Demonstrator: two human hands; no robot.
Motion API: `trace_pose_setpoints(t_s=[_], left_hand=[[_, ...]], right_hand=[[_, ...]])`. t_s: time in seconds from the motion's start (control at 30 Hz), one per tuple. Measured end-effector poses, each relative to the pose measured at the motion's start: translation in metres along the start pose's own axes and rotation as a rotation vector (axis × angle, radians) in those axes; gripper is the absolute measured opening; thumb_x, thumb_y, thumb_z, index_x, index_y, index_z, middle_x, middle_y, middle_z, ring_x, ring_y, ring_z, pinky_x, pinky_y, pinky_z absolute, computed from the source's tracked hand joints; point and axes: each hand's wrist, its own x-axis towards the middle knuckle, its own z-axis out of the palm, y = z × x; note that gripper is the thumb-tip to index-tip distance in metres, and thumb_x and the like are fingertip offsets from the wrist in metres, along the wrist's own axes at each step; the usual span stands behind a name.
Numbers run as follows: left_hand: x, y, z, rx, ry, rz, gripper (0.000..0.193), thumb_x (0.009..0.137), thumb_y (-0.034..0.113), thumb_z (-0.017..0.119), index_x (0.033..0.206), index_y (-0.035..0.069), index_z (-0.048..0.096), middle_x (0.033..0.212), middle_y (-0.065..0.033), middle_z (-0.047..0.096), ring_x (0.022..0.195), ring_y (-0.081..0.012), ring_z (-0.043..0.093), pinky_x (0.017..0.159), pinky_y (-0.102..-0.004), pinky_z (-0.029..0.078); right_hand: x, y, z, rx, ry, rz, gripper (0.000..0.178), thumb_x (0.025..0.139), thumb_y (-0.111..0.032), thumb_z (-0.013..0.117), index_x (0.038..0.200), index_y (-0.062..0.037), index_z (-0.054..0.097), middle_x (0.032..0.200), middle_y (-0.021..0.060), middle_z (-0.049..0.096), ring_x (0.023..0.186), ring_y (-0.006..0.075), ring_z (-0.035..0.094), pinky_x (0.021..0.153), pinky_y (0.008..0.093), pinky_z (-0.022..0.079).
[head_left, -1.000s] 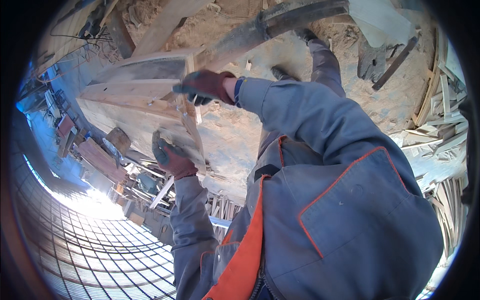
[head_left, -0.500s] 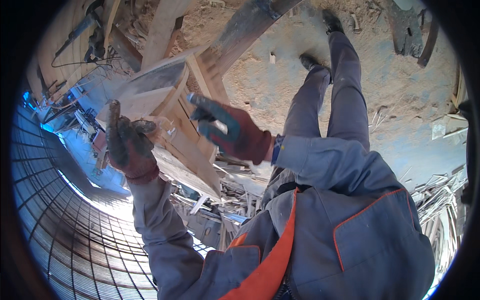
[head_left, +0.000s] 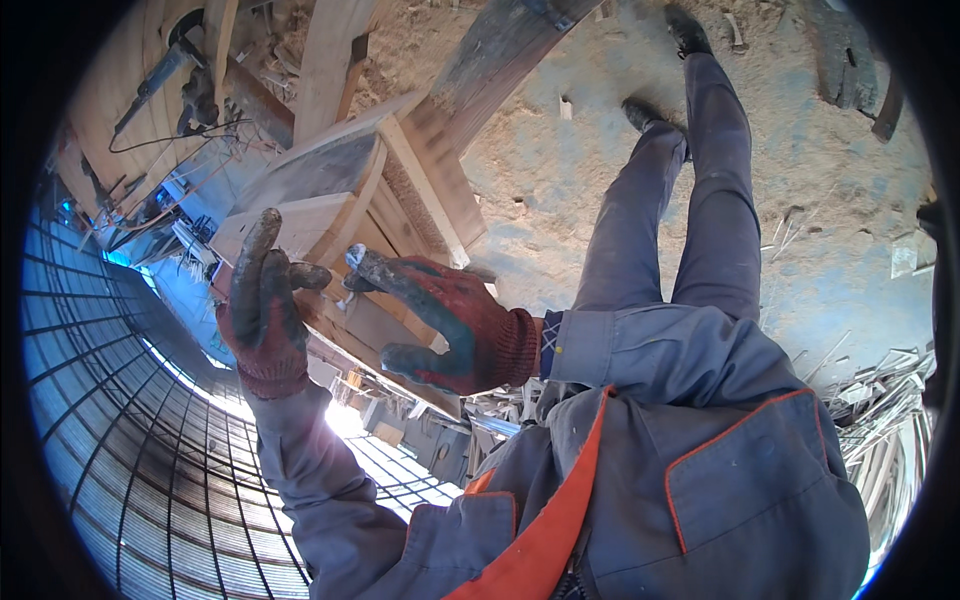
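Observation:
My left hand [head_left: 268,325], in a red work glove with a dark coated palm, is raised beside a stack of wooden boards [head_left: 285,222]. Its fingers stretch up and the thumb points right, with no object visible in it. Just to the right, my right hand [head_left: 460,325] wears a matching glove. Its fingers reach left and its thumb is spread apart below, and I see nothing held. The right fingertips, one of them whitish, are close to the left thumb. Behind both hands are curved board edges [head_left: 360,205], partly hidden by the gloves.
A thick beam [head_left: 480,75] slants beyond the boards. At the upper left, a dark tool [head_left: 150,95] with a cable lies on planks. Sawdust covers the floor [head_left: 560,180]. Thin wood scraps [head_left: 890,410] are piled at right. A gridded wall [head_left: 150,430] curves along the left.
My right hand has come down and nearer to my left, its fingers now pointing left. The left hand has lowered slightly. The whole view has shifted a little, with my legs farther right.

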Motion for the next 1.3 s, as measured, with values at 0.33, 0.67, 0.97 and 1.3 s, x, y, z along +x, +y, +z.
trace_pose_setpoints(t_s=[0.33,0.67,0.97,1.3], left_hand=[[0.003,-0.008,0.0,0.495,0.014,0.218,0.036,0.109,0.016,0.057,0.139,-0.003,0.063,0.117,-0.015,0.074,0.076,-0.0148,0.074,0.066,-0.0267,0.061],[0.004,0.004,0.005,0.258,0.003,0.071,0.035,0.108,0.013,0.058,0.138,-0.005,0.063,0.13,-0.0172,0.072,0.079,-0.0138,0.071,0.069,-0.0292,0.063],[0.005,0.009,0.006,-0.045,0.022,-0.125,0.038,0.111,0.015,0.057,0.142,-0.005,0.061,0.12,-0.017,0.072,0.079,-0.0137,0.069,0.071,-0.0301,0.06],[-0.02,-0.013,0.014,0.158,0.377,0.014,0.059,0.115,0.032,0.049,0.152,-0.013,0.042,0.122,-0.0197,0.068,0.07,-0.0127,0.07,0.07,-0.0282,0.061]], right_hand=[[0.019,0.002,-0.009,0.069,-0.109,0.033,0.076,0.086,-0.038,0.083,0.144,0.0026,0.053,0.132,0.0222,0.065,0.118,0.0433,0.064,0.096,0.0495,0.056],[0.035,0.0,-0.022,-0.002,-0.178,0.106,0.077,0.084,-0.036,0.084,0.145,-0.0029,0.052,0.126,0.0174,0.068,0.113,0.0381,0.066,0.097,0.0463,0.055],[0.025,-0.013,-0.03,0.01,-0.203,0.395,0.079,0.095,-0.027,0.079,0.16,-0.0068,0.04,0.133,0.0152,0.068,0.118,0.0316,0.069,0.098,0.041,0.057],[0.025,0.024,-0.051,0.129,-0.293,0.493,0.071,0.097,-0.019,0.078,0.158,-0.0052,0.045,0.139,0.0138,0.066,0.12,0.0262,0.07,0.103,0.0358,0.056]])
